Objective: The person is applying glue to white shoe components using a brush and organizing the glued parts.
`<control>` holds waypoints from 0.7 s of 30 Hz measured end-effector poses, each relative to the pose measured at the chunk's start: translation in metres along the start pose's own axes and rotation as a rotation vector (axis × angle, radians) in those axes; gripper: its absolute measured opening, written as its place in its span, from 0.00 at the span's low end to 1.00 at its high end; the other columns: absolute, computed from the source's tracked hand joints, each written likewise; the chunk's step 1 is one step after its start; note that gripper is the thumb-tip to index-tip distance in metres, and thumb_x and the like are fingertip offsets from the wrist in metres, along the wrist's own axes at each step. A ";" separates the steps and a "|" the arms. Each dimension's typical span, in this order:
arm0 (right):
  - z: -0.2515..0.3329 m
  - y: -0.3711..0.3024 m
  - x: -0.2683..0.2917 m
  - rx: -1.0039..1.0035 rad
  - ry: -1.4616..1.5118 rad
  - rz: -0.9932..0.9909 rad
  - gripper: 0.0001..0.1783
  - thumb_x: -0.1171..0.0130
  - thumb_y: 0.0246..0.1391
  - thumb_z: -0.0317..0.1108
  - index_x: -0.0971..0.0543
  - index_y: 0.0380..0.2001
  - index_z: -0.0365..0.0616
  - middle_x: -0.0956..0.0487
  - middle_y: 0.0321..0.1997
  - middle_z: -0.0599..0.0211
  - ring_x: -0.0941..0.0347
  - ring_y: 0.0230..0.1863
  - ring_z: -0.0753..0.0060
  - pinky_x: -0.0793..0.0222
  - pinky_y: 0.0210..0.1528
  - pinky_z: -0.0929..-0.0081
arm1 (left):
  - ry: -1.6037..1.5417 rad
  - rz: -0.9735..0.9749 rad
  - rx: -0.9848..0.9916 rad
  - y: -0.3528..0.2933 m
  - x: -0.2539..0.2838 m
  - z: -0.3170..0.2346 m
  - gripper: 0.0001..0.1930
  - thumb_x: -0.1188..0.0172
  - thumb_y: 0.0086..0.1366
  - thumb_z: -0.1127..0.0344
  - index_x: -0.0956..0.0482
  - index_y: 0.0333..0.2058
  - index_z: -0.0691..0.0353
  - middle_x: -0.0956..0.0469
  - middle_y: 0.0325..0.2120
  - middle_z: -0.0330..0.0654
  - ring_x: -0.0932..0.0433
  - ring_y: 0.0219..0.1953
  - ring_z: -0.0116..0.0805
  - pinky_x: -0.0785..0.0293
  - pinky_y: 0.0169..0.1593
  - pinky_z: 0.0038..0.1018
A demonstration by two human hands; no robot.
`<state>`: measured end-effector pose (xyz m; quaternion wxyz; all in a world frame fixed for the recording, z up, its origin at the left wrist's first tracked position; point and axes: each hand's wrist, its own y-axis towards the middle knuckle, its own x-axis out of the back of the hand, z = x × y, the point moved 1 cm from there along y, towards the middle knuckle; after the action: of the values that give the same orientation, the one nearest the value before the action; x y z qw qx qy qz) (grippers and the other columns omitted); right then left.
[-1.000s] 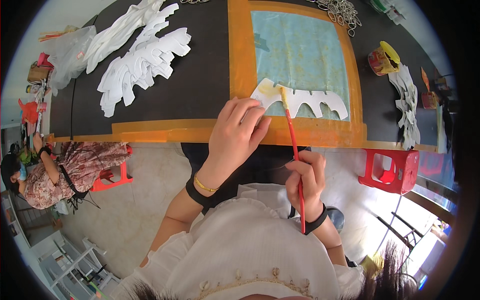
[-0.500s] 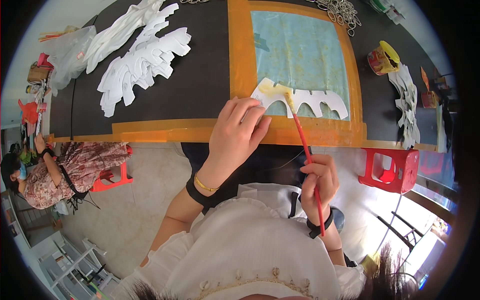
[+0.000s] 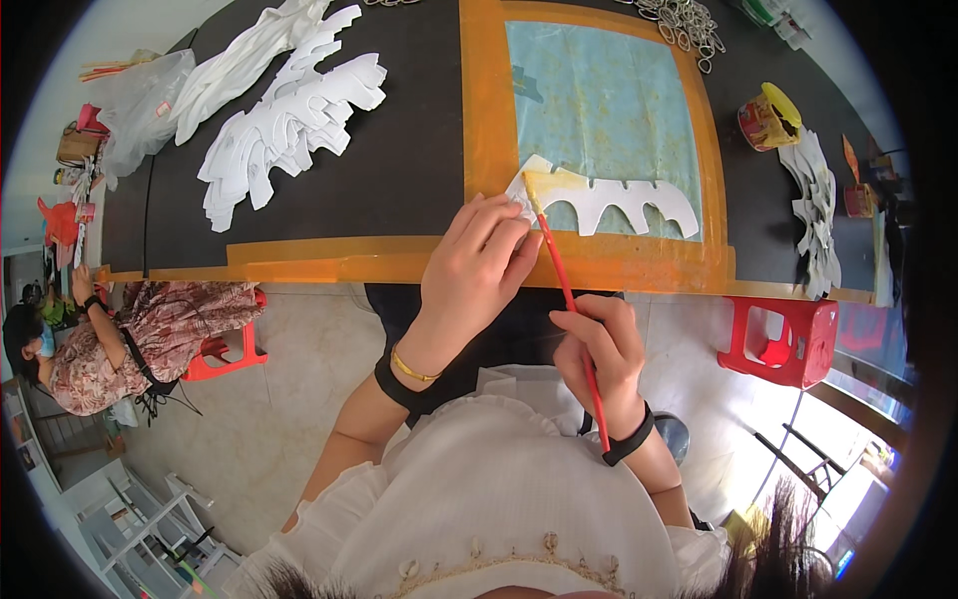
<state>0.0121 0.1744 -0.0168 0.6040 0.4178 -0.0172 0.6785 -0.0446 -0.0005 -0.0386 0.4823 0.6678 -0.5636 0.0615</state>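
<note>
A white cut-out piece (image 3: 619, 196) with scalloped arches lies flat on the blue sheet (image 3: 609, 100). My left hand (image 3: 474, 255), fingers curled together, holds its left end against the work surface. In my right hand (image 3: 604, 359) is a slim red-handled brush (image 3: 556, 262), gripped between thumb and fingers. Its yellowish bristles touch the piece's left part, close to my left fingertips. Yellowish smears show on that part of the piece. My left fingers hide its left tip.
Orange tape (image 3: 487, 110) frames the sheet on the dark table (image 3: 399, 150). White cut-out pieces (image 3: 284, 135) pile up at left, and another stack (image 3: 813, 210) lies at right beside a yellow-rimmed tub (image 3: 768, 120). Metal rings (image 3: 684, 25) sit at the back. A person (image 3: 90, 349) is at far left.
The brush tip has swept left along the white piece, from its middle toward my left fingers. My right hand has shifted left with it; my left hand stays almost in place.
</note>
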 end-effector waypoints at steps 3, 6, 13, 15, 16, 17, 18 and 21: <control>0.000 0.000 -0.003 -0.013 -0.022 0.001 0.22 0.40 0.32 0.14 0.20 0.36 0.40 0.25 0.37 0.61 0.28 0.36 0.58 0.32 0.41 0.67 | -0.004 -0.003 -0.004 0.000 0.000 0.000 0.11 0.28 0.52 0.74 0.22 0.32 0.63 0.20 0.38 0.42 0.19 0.43 0.47 0.21 0.50 0.41; 0.000 -0.002 -0.003 0.017 -0.087 -0.033 0.22 0.41 0.31 0.13 0.20 0.35 0.40 0.26 0.36 0.62 0.28 0.34 0.59 0.32 0.41 0.67 | -0.004 0.002 0.004 0.000 0.001 -0.001 0.11 0.28 0.52 0.75 0.22 0.32 0.63 0.20 0.38 0.42 0.19 0.43 0.47 0.21 0.50 0.41; -0.003 -0.010 0.008 -0.051 -0.122 -0.072 0.21 0.42 0.31 0.13 0.20 0.34 0.41 0.26 0.35 0.62 0.29 0.33 0.60 0.33 0.40 0.69 | 0.012 0.005 0.005 0.001 0.001 -0.001 0.10 0.29 0.53 0.74 0.23 0.32 0.63 0.20 0.38 0.42 0.20 0.44 0.46 0.22 0.50 0.40; -0.003 -0.011 0.012 -0.069 -0.130 -0.086 0.21 0.43 0.31 0.12 0.20 0.34 0.41 0.26 0.35 0.61 0.29 0.33 0.60 0.33 0.40 0.69 | 0.013 0.011 0.002 0.002 0.002 -0.002 0.11 0.29 0.53 0.74 0.22 0.34 0.62 0.20 0.38 0.42 0.20 0.44 0.46 0.22 0.49 0.39; -0.002 -0.012 0.014 -0.069 -0.131 -0.087 0.21 0.43 0.31 0.12 0.20 0.34 0.41 0.26 0.35 0.61 0.29 0.33 0.60 0.33 0.40 0.69 | 0.019 0.015 -0.009 0.002 0.002 -0.002 0.11 0.29 0.54 0.73 0.20 0.35 0.62 0.21 0.38 0.42 0.21 0.44 0.46 0.22 0.49 0.38; 0.000 -0.013 0.016 -0.097 -0.123 -0.089 0.20 0.43 0.32 0.12 0.20 0.33 0.41 0.26 0.35 0.61 0.30 0.33 0.59 0.33 0.39 0.69 | 0.014 0.018 0.000 0.003 0.003 -0.002 0.11 0.29 0.54 0.73 0.20 0.35 0.62 0.21 0.38 0.42 0.21 0.44 0.46 0.22 0.49 0.38; 0.001 -0.014 0.018 -0.125 -0.115 -0.090 0.20 0.43 0.32 0.12 0.20 0.33 0.41 0.26 0.34 0.61 0.30 0.33 0.59 0.33 0.39 0.69 | 0.021 0.055 0.004 0.003 0.005 -0.003 0.13 0.29 0.54 0.71 0.19 0.39 0.60 0.22 0.38 0.41 0.22 0.44 0.45 0.22 0.47 0.37; 0.006 -0.015 0.019 -0.172 -0.032 -0.103 0.19 0.43 0.33 0.12 0.20 0.33 0.41 0.26 0.35 0.61 0.30 0.33 0.59 0.32 0.38 0.69 | 0.064 0.128 -0.001 0.003 0.007 -0.005 0.18 0.29 0.55 0.68 0.18 0.46 0.55 0.24 0.38 0.41 0.24 0.45 0.44 0.23 0.45 0.35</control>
<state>0.0293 0.1908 -0.0087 0.6714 0.3753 -0.0635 0.6359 -0.0429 -0.0016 -0.0300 0.4953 0.6280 -0.5896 0.1132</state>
